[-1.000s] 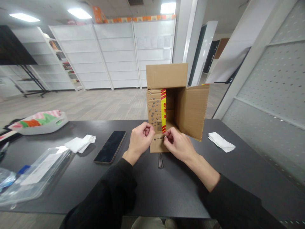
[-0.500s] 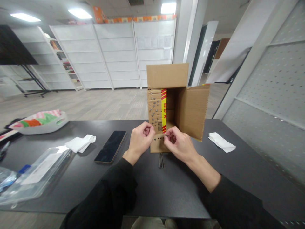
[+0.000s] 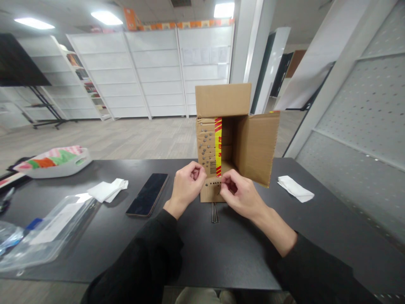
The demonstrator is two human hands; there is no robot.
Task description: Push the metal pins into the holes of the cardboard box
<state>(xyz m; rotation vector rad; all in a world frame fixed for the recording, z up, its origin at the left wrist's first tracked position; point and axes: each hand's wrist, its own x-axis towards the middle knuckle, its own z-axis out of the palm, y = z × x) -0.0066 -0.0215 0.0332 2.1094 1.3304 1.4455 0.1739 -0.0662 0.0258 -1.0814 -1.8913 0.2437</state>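
Note:
A cardboard box [image 3: 238,99] stands on the table with its open side toward me. Its left flap carries yellow-red tape [image 3: 218,145], a barcode and many grey nail or screw heads [image 3: 205,141]. Along the lower flap [image 3: 207,195] runs a row of small dark holes. My left hand [image 3: 189,182] is closed in a pinch at the flap's left edge; what it holds, if anything, is hidden. At the right end of the holes my right hand [image 3: 239,192] pinches something too small to make out. Several thin metal nails [image 3: 214,213] lie below the box.
Left of my hands lie a black phone [image 3: 147,194], white tissues [image 3: 107,190] and a clear plastic case [image 3: 52,230]. A white basket [image 3: 71,166] with colourful cloth stands farther back. Another folded tissue [image 3: 295,188] lies on the right.
My right hand has shifted slightly right and down along the lower flap, uncovering a little more of the hole row. My left hand stays nearly still.

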